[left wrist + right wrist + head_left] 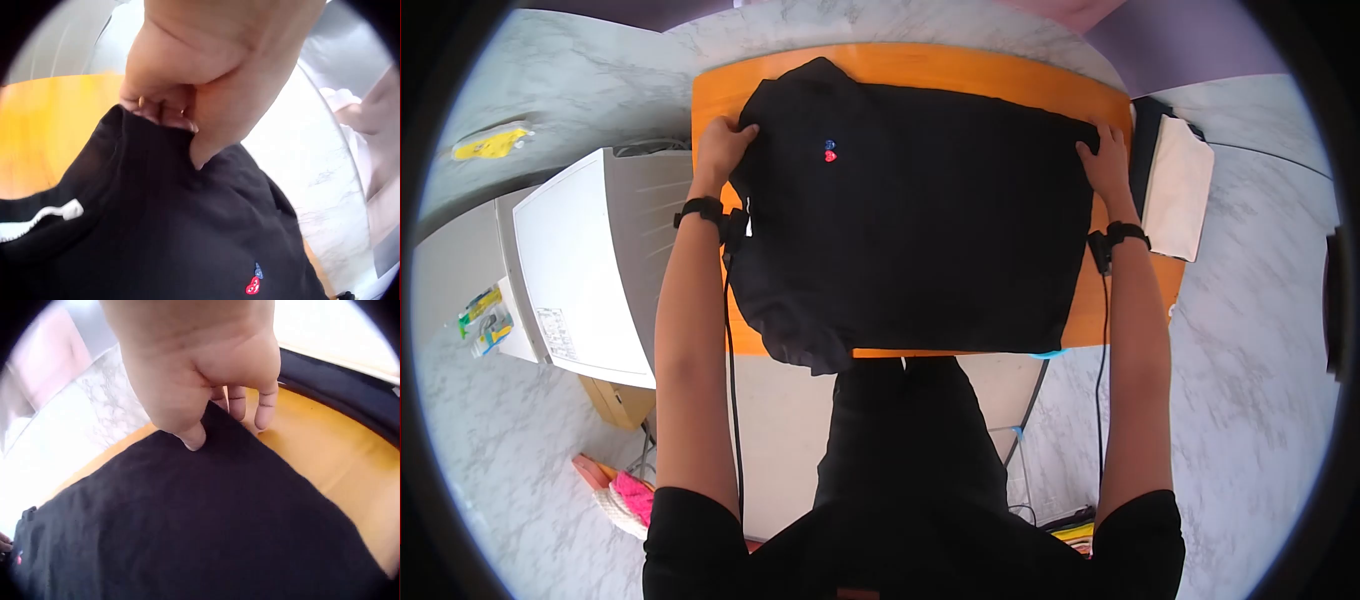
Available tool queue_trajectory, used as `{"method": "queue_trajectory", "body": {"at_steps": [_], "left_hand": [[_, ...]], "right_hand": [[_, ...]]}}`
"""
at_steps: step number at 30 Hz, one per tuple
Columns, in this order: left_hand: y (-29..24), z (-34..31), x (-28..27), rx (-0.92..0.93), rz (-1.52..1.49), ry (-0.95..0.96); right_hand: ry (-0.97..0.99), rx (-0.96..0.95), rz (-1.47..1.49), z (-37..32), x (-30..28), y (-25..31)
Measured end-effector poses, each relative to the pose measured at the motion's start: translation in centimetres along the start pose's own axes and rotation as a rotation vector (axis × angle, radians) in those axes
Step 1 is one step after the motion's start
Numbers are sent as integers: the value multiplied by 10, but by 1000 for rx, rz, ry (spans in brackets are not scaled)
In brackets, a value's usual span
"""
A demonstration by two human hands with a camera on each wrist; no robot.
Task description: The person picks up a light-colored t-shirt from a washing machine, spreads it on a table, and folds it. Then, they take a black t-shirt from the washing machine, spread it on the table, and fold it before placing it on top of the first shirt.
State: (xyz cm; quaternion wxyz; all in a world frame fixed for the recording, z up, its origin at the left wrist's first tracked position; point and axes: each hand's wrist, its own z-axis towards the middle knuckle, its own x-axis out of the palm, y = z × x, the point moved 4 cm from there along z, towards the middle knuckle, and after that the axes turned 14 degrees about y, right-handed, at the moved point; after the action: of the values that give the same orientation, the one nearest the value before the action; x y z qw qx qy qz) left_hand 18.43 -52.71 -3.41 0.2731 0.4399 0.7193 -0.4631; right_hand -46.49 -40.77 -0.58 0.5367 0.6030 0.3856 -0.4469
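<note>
Black shirt (940,220) laid across orange table (900,65), one sleeve overhanging its near edge, left hand (722,150) pinching the collar end between thumb and curled fingers, right hand (1108,165) pinching the hem corner near the table's right edge, folded cloths (1178,190) just beside that edge.

Bright, fisheye curvature, dark corners, slight blur

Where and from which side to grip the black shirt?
I'd pinch the black shirt at the shoulder edge beside the collar, left hand from the left, and at the far hem corner, right hand from the right, thumbs on top. It lies spread out, so those opposite edges should control it best.
</note>
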Motion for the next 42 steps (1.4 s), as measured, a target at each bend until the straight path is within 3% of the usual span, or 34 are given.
{"method": "queue_trajectory", "body": {"at_steps": [1,2,4,5,7,9,11,12,14,15,17,18,20,21,23,25,28,30,31,33,37,39,40,42], "left_hand": [[-6,-8,2,-8,1,263],[-5,-19,3,-19,4,274],[3,-42,7,-29,-55,394],[7,-54,5,-36,-57,394],[18,-78,9,-114,-335,480],[25,-89,12,-74,-355,498],[11,-97,8,108,-554,414],[1,-94,3,104,-557,412],[-16,-74,-10,55,-467,240],[-19,-61,-6,52,-470,240],[-33,-28,6,248,-345,285],[-38,-13,9,247,-350,285],[-57,8,15,339,145,426],[-62,11,14,338,143,426],[-76,17,12,361,-396,552],[-96,13,-1,445,-469,617],[-125,0,-21,581,-480,636],[-144,-7,-35,738,-390,577],[-151,-5,-45,735,-392,579],[-157,0,-58,509,-167,823],[-195,-22,-85,459,129,759],[-214,-37,-94,710,520,526],[-205,-21,-80,772,609,436],[-187,8,-70,817,439,367]], "right_hand": [[139,4,10,4,4,-6],[279,7,19,5,11,-14],[375,11,80,-6,14,-35],[454,13,138,-13,16,-43],[486,52,150,-34,12,-47],[516,92,156,-50,9,-51],[483,82,157,-58,9,-52],[486,78,155,-60,3,-39],[271,-10,-346,-56,-22,22],[273,-13,-348,-50,-15,38],[236,-222,-14,-34,1,74],[316,-233,43,-29,4,104],[456,-249,204,-16,6,170],[516,-253,308,-10,13,197],[426,-341,472,3,39,231],[359,-405,634,26,60,268],[458,-407,822,56,71,308],[849,-579,1079,72,90,326],[853,-577,1080,77,89,326],[1088,-420,546,83,95,317],[907,-345,427,78,74,301],[850,-481,859,77,76,295],[854,-482,859,78,75,295],[785,-576,890,79,65,297]]}}
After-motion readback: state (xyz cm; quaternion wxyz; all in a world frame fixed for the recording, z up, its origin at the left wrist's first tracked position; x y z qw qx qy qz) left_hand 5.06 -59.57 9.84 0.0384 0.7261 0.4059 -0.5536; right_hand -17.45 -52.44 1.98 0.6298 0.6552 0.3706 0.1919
